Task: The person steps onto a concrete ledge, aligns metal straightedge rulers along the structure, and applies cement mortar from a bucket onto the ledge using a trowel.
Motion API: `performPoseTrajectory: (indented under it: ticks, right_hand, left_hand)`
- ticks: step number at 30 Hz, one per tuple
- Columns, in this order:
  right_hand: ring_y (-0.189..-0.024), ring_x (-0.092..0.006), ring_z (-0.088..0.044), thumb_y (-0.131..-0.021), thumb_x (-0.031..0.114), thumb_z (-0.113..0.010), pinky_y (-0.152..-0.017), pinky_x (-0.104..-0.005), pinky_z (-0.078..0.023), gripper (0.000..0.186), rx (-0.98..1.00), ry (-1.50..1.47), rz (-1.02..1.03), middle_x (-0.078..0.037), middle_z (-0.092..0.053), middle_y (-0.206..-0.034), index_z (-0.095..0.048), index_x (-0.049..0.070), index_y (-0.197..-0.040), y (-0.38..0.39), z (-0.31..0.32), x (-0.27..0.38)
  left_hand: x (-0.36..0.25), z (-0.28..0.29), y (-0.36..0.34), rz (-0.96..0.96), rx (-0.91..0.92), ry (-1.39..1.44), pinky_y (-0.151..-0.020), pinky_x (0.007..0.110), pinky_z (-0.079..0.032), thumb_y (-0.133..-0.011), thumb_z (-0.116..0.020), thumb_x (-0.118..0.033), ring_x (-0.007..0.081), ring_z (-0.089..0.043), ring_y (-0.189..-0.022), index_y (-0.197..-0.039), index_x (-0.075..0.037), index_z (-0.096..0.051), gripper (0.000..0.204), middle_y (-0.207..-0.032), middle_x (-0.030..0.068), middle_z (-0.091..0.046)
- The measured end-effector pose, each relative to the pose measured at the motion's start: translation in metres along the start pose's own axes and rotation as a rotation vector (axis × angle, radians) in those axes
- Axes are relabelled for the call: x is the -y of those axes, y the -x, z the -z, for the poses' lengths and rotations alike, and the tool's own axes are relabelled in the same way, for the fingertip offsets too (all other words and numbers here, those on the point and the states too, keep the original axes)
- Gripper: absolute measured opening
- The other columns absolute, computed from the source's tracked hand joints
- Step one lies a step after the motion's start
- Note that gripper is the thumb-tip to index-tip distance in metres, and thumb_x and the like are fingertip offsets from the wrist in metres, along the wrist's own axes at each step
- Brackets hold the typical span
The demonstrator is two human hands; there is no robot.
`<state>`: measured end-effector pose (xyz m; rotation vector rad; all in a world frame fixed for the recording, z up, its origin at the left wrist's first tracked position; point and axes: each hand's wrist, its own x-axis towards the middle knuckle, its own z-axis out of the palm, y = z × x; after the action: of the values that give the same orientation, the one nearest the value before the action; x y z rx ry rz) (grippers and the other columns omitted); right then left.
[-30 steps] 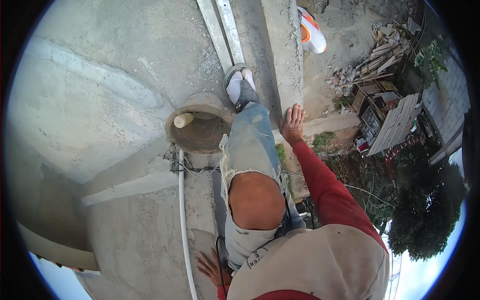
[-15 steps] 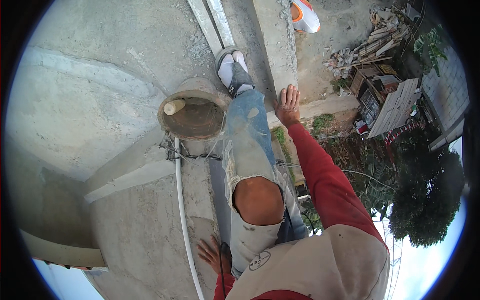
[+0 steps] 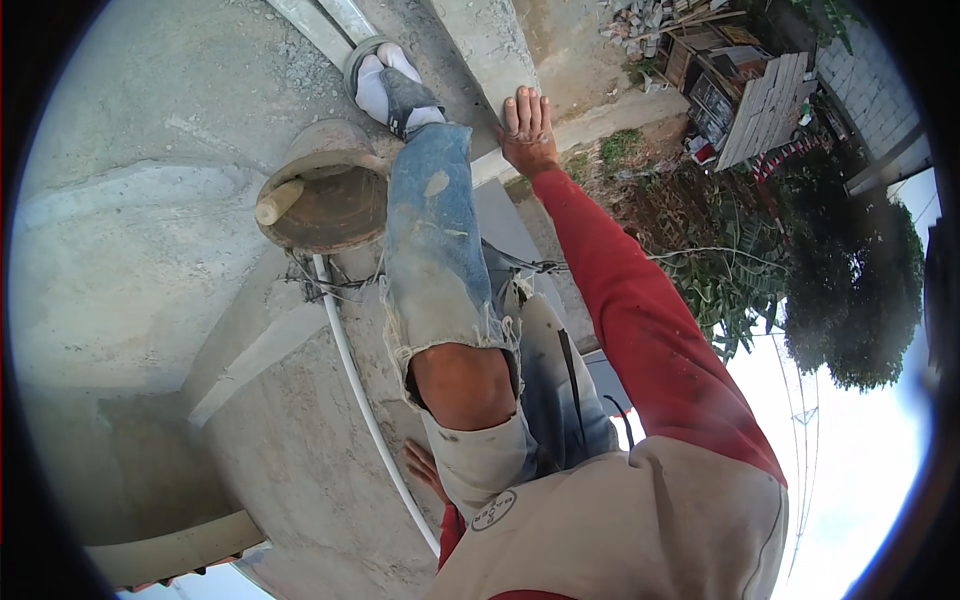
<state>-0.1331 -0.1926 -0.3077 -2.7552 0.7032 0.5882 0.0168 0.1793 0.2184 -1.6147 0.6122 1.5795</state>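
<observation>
1. Your right hand [image 3: 528,130] is open, the fingers straight and the palm down on the concrete beam [image 3: 480,40]; it grips nothing. Probably it is placed so to give you support.
2. Your left hand [image 3: 427,468] shows only extended fingers, resting on the concrete surface [image 3: 330,470], perhaps for balance; your leg hides the palm, so I cannot tell if something is under it.
3. Left of your right hand stands the bucket [image 3: 328,140], with a pale cylinder [image 3: 278,202] leaning inside.
4. The white pipe [image 3: 368,410] runs just left of your left hand.
5. Your shirt [image 3: 600,530] bears a round printed emblem [image 3: 493,509].
</observation>
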Motion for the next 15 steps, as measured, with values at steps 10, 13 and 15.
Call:
performPoseTrajectory:
  ticks: [10,13,15]
  right_hand:
    - [-0.145,-0.0487,-0.029,-0.087,0.032,-0.074,-0.117,-0.0650,-0.024,0.091,-0.014,-0.004,-0.013,-0.029,-0.026,-0.157,-0.017,0.004,-0.153,-0.008,0.021,-0.007]
    - [-0.143,-0.0470,-0.031,-0.091,0.028,-0.069,-0.117,-0.0632,-0.025,0.081,0.110,-0.016,-0.062,-0.027,-0.029,-0.156,-0.022,0.003,-0.153,-0.008,0.052,0.031]
    - [-0.139,-0.0426,-0.039,-0.095,0.024,-0.063,-0.114,-0.0584,-0.031,0.061,0.268,-0.221,-0.304,-0.024,-0.040,-0.150,-0.037,0.002,-0.145,0.002,0.100,0.057]
  left_hand:
    - [0.006,-0.002,-0.002,-0.077,-0.065,-0.073,-0.120,0.060,-0.022,-0.106,-0.030,-0.048,0.0449,-0.024,-0.152,-0.165,-0.019,-0.012,0.068,-0.165,0.0292,-0.019]
    - [0.019,-0.007,-0.001,-0.073,-0.087,-0.102,-0.120,0.060,-0.022,-0.107,-0.030,-0.047,0.0449,-0.024,-0.152,-0.165,-0.019,-0.011,0.067,-0.164,0.0294,-0.019]
    - [0.017,-0.014,-0.004,-0.085,-0.115,-0.115,-0.120,0.060,-0.022,-0.107,-0.030,-0.047,0.0449,-0.025,-0.152,-0.165,-0.019,-0.011,0.067,-0.164,0.0295,-0.019]
